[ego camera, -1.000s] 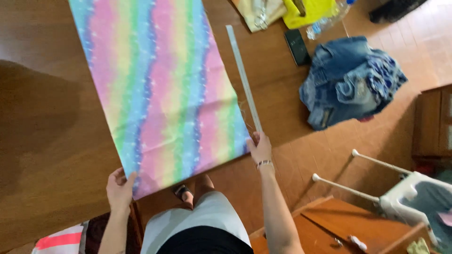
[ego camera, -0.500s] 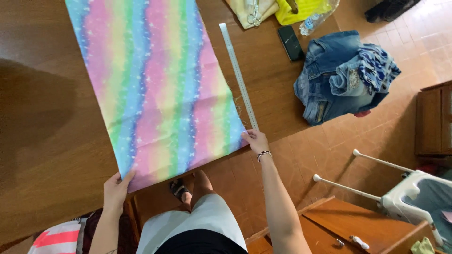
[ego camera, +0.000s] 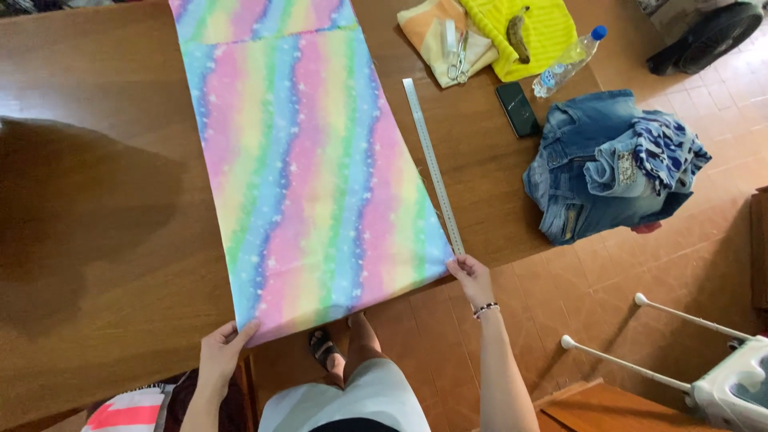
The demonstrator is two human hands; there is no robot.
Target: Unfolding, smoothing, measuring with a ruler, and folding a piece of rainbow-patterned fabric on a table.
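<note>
a long piece of rainbow-striped fabric point(ego camera: 308, 160) lies flat on the brown wooden table point(ego camera: 96, 200), running from the far edge down to the near edge, where its end hangs a little over the edge. the left hand point(ego camera: 222, 352) pinches the fabric's near left corner at the table's near edge, fingers closed on the cloth. the right hand point(ego camera: 472, 276) grips the near right corner of the fabric, just off the near edge of the table, fingers curled onto the cloth; a beaded bracelet point(ego camera: 485, 309) sits on that wrist.

a long metal ruler point(ego camera: 433, 166) lies on the table just beside the fabric's right side, its near end close to the right hand. toward the far right corner of the table lie a peach cloth point(ego camera: 436, 36) with a pair of scissors point(ego camera: 458, 62) on it, a yellow cloth point(ego camera: 552, 28) with a dark banana point(ego camera: 520, 34) on it, a clear plastic bottle point(ego camera: 570, 61) with a blue cap, and a black phone point(ego camera: 517, 109). a heap of folded denim clothes point(ego camera: 596, 168) sits at the table's right edge, with a blue patterned garment point(ego camera: 668, 148) on top.

below the near edge the person's sandalled foot point(ego camera: 324, 348) stands on the tiled floor point(ego camera: 640, 272). a white plastic frame point(ego camera: 696, 360) stands on the floor to the right.
</note>
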